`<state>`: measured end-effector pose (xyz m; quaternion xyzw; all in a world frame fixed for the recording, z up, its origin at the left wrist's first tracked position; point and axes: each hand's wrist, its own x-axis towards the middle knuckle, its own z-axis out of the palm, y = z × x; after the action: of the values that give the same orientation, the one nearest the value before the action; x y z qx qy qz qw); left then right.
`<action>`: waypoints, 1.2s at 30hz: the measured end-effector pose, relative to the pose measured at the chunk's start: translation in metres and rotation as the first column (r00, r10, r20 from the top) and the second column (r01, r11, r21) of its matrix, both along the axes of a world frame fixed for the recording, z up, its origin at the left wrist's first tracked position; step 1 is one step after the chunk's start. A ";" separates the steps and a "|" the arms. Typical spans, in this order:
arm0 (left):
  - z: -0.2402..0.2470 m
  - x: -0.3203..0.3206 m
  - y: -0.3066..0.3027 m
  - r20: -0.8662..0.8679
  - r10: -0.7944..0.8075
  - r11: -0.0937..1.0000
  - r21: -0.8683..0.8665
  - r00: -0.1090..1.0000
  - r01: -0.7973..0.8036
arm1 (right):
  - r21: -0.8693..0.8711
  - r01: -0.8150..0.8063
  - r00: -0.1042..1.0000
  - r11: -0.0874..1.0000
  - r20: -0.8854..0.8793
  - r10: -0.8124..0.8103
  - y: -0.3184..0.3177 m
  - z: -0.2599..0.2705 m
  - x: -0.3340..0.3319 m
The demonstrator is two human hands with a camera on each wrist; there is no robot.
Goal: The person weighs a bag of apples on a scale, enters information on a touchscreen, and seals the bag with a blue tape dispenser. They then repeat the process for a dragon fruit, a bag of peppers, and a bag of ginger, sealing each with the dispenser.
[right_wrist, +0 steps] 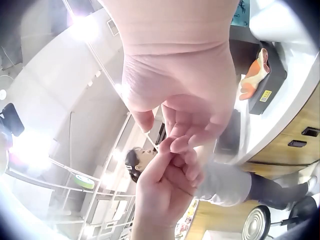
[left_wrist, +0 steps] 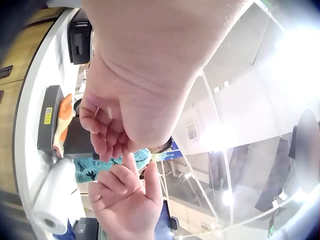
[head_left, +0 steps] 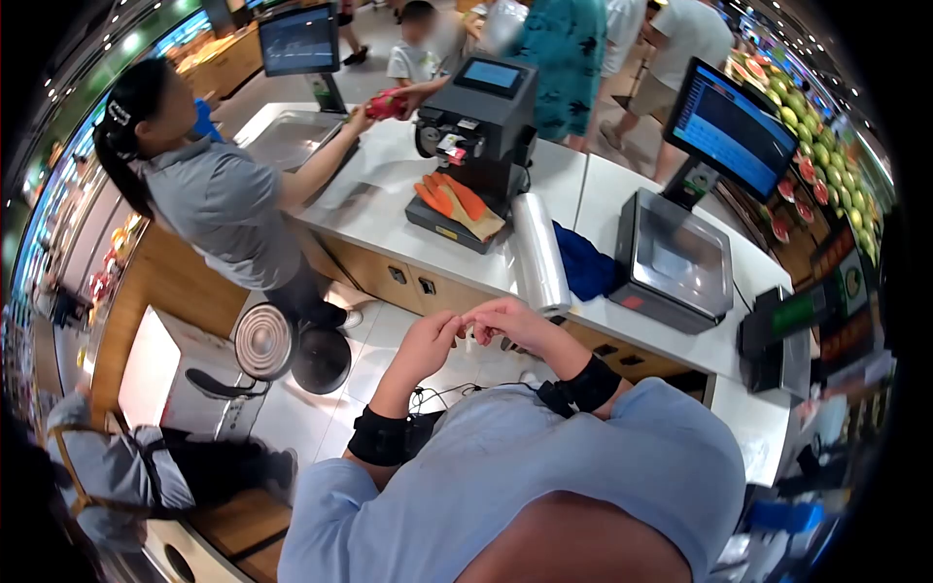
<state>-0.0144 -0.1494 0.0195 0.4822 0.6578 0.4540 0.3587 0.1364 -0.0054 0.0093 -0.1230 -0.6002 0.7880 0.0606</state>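
Clock directions per head view. Key relation: plastic-film roll [head_left: 540, 248], probably produce bags, sits at 1 o'clock from the right hand [head_left: 515, 324], at the near edge of the worktop [head_left: 384, 219]. Its long axis runs about 12 to 6, near end tipped a touch toward 5 and just beside the right hand, no contact that I can see. Right hand is clearly nearer; left hand [head_left: 431, 342] is at 9 to 8 o'clock from it, farther from the roll.

Hands meet at the fingertips in front of the worktop. Right: thumb and index extended, other fingers loosely bent, nothing seen in it. Left: fingers curved, tips at the right index tip; can't tell if that's a pinch or just contact.

Materials: roll is a slick, translucent white cylinder, round hollow core visible at its end in the left wrist view. Crumpled dark-blue cloth [head_left: 585, 264] beside it at 1 to 2, soft, no fixed shape. Steel-pan scale [head_left: 677, 255] at 2: shiny shallow rectangular tray, dark housing. Work gloves [head_left: 455, 202] at 11: matte orange and cream, limp, long axis 10 to 4, lying on the flat plate of the boxy dark-grey label scale [head_left: 481, 121]. Worktop is smooth white over wood-grain fronts.
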 end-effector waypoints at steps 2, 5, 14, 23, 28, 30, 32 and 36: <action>-0.004 0.000 0.000 0.058 -0.021 0.999 0.025 0.998 0.019 | -0.065 -0.028 0.999 0.998 0.022 0.030 0.001 -0.007 0.002; -0.009 0.003 -0.001 0.028 0.046 0.999 -0.003 0.999 -0.046 | -0.053 -0.037 0.997 0.998 0.059 0.040 -0.001 -0.006 0.007; -0.006 0.022 0.024 -0.578 0.371 0.884 0.459 0.727 -0.087 | -0.287 -0.033 0.994 0.957 0.086 0.060 0.036 -0.007 0.019; -0.007 0.026 0.037 -0.716 0.350 0.927 0.358 0.604 -0.113 | -0.209 -0.154 0.981 0.966 0.082 0.175 0.063 -0.009 0.007; -0.003 0.033 0.040 -0.706 0.329 0.944 0.269 0.627 -0.193 | -0.227 -0.247 0.956 0.942 0.102 0.275 0.070 -0.018 -0.004; 0.000 0.038 0.044 -0.707 0.318 0.948 0.233 0.632 -0.217 | -0.168 -0.248 0.951 0.954 0.147 0.273 0.072 -0.013 -0.004; -0.005 0.044 0.047 -0.707 0.336 0.941 0.220 0.622 -0.258 | -0.149 -0.217 0.960 0.965 0.144 0.238 0.072 -0.010 0.006; 0.001 0.052 0.055 -0.757 0.279 0.954 0.151 0.591 -0.257 | -0.187 -0.277 0.944 0.943 0.131 0.303 0.075 -0.014 0.010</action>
<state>0.0372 -0.0947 0.0203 0.5293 0.8064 0.2615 -0.0349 0.1461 0.0698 -0.0052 -0.0994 -0.5471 0.8232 -0.1144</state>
